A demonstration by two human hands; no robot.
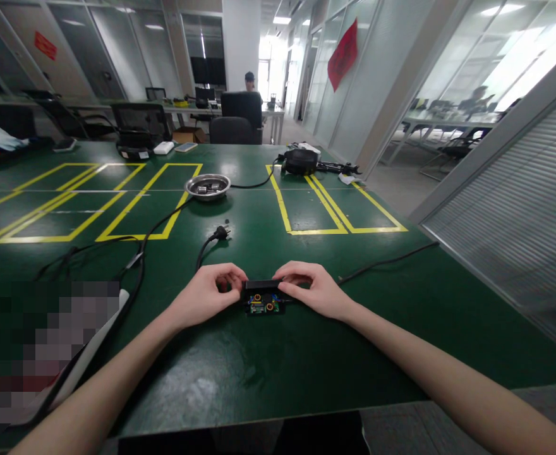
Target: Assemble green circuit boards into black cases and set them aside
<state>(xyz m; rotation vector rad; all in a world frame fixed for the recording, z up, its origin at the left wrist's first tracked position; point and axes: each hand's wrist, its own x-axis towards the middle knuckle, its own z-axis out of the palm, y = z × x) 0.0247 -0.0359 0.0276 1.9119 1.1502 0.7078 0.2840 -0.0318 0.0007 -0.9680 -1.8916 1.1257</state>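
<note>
My left hand (211, 292) pinches the left end of a black plastic casing (261, 285), fingers curled and thumb pressed to it. At the other end, my right hand (313, 287) grips the same casing between thumb and fingers. The casing is tilted up on its edge. On its near side lies a small circuit board (265, 304) with copper-wound coils and other parts; whether it rests in a second half of the casing I cannot tell. Just beyond my left hand, a black power plug (221, 233) with metal prongs lies on the table.
The green table (344, 373) carries yellow tape outlines. A metal bowl (207, 188) with small metal parts stands ahead. Black cables (143, 253) run along the left, and another cable (392, 260) goes right. Dark gear (301, 162) sits at the back. A person (249, 81) sits far off.
</note>
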